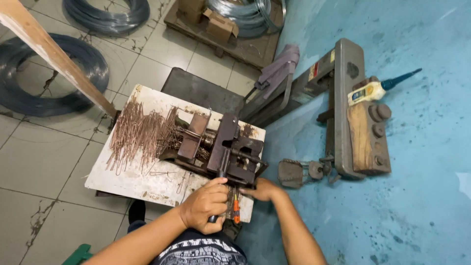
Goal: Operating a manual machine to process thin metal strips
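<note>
Small worn white table (128,182), copper-coloured wire pieces (142,135) heaped at its left edge, rusty metal bending jig (223,149) along its right edge

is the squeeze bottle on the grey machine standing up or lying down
Lying down. The squeeze bottle rests on its side across the top of the grey machine, its blue nozzle pointing out toward the blue floor.

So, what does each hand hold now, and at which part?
The left hand is closed around the lower end of the dark lever handle of the metal bending jig. The right hand rests at the jig's front edge; whether it holds anything cannot be told.
</note>
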